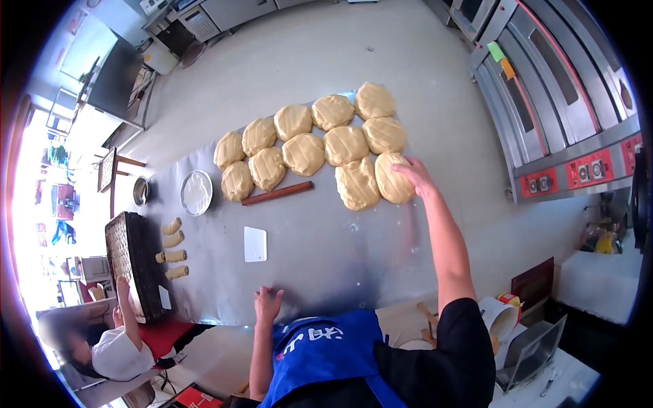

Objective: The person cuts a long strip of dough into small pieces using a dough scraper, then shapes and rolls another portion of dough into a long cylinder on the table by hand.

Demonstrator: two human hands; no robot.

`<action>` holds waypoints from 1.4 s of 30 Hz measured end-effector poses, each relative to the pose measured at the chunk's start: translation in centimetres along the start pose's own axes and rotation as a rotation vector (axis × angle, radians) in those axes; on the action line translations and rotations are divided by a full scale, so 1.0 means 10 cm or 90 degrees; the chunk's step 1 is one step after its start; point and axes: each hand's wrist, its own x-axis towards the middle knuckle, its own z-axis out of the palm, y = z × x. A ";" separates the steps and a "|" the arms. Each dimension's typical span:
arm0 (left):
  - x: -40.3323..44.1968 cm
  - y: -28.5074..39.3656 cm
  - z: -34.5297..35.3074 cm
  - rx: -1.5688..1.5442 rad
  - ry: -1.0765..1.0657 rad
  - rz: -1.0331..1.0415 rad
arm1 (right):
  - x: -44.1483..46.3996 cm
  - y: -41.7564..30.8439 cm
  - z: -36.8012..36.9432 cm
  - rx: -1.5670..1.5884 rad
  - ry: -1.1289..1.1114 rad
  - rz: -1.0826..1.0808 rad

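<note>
Apron (pixel 320 364): white characters (pixel 332 333); right fingers (pixel 406 168) touching dough (pixel 390 185).

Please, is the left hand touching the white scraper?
Apart. The head view shows a strip of table between the left hand and the scraper's near edge.

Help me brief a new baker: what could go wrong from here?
The dough piece under the right hand lies near the edge of the table; a push might tip it off. Neighbouring dough lumps sit so close that they may stick together. The wooden stick lies close to some lumps and could catch on them.
</note>
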 end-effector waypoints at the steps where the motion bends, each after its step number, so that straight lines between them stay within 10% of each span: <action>1: 0.01 0.01 0.00 -0.002 0.001 -0.004 | -0.08 0.06 0.00 -0.003 -0.003 0.001; 8: -0.06 0.10 -0.04 -0.017 0.000 -0.013 | -0.69 0.59 0.13 0.066 0.159 -0.239; 24: -0.15 -0.05 0.07 -0.039 0.042 -0.002 | -1.08 1.01 0.23 0.481 0.422 -0.181; 42: -0.01 0.13 -0.19 -0.048 0.041 -0.081 | -2.12 1.72 2.46 0.247 -0.138 0.079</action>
